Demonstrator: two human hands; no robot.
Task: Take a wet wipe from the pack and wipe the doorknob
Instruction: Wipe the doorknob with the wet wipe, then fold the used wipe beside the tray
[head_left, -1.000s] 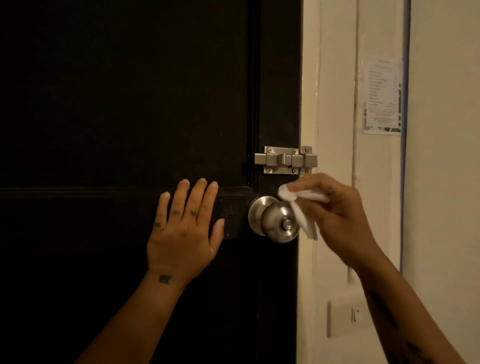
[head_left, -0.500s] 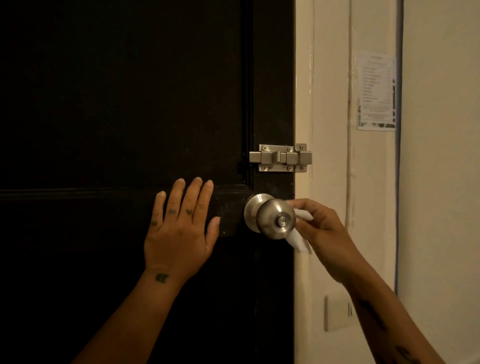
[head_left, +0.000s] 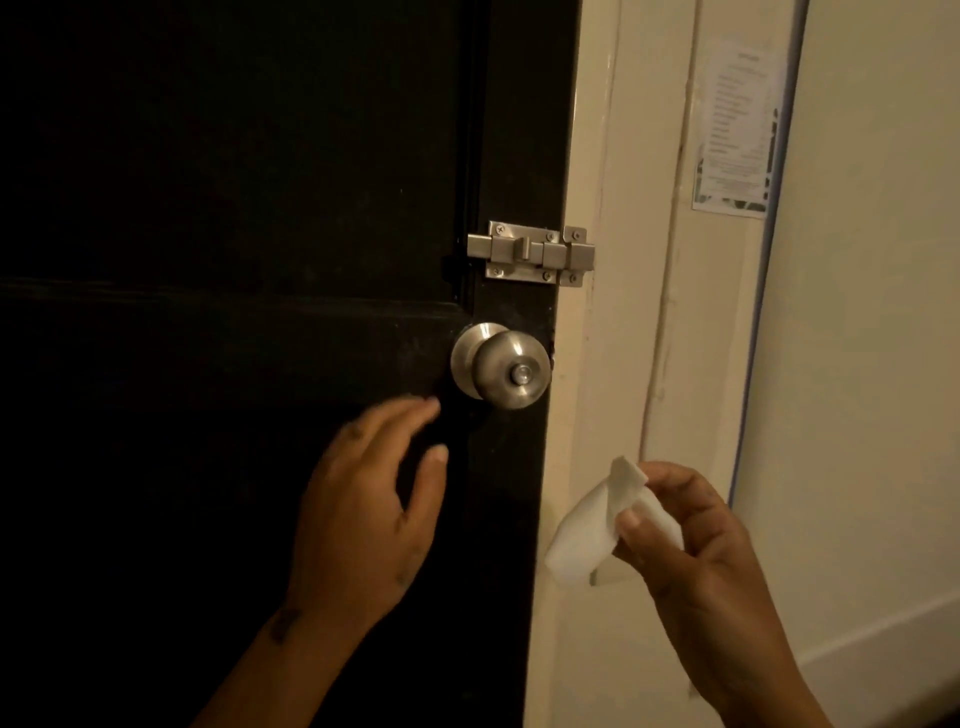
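Observation:
A round brushed-metal doorknob (head_left: 506, 368) sits on the right edge of a dark door (head_left: 234, 208). My right hand (head_left: 696, 551) is below and to the right of the knob, apart from it, pinching a folded white wet wipe (head_left: 587, 535) between thumb and fingers. My left hand (head_left: 363, 509) hovers below and left of the knob with fingers spread, blurred by motion; I cannot tell whether it touches the door. The wipe pack is not in view.
A metal slide bolt (head_left: 530, 254) spans the door edge and the cream frame (head_left: 613, 156) above the knob. A printed paper notice (head_left: 737, 124) is stuck on the wall to the right. Pale wall fills the right side.
My right hand has pulled the wipe off the knob, down and to the right. My left hand has dropped lower on the door and shifted toward the knob.

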